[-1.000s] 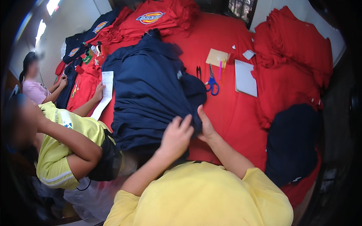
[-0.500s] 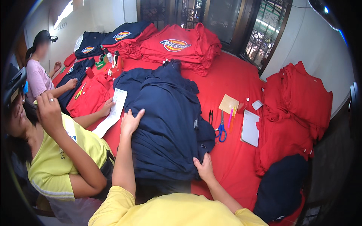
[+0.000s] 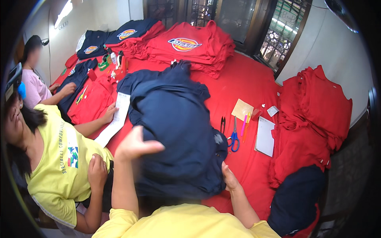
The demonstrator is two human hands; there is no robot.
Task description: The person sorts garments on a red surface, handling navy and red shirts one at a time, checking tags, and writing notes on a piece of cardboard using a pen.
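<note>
A heap of navy blue shirts point(image 3: 178, 115) lies before me on the red-covered table. Over its near left side my left hand point(image 3: 137, 146) is raised, blurred a little, with the thumb stretched out and nothing in it. My right hand point(image 3: 231, 177) stands upright along the heap's right edge, fingers extended; whether it touches the cloth I cannot tell. To the right of the heap are black thread snips point(image 3: 223, 126) and scissors with blue handles point(image 3: 235, 143).
A white notepad point(image 3: 264, 137), pens point(image 3: 246, 123) and a brown paper piece point(image 3: 241, 109) lie further right. Red garments point(image 3: 309, 115) are stacked beyond them; printed red shirts point(image 3: 190, 47) sit at the back. At left, a person in yellow point(image 3: 59, 158) holds a paper slip point(image 3: 119, 115).
My left hand has lifted off the navy heap toward me. The right hand has shifted right and let go of the heap's near corner. The person in yellow has lowered a raised hand.
</note>
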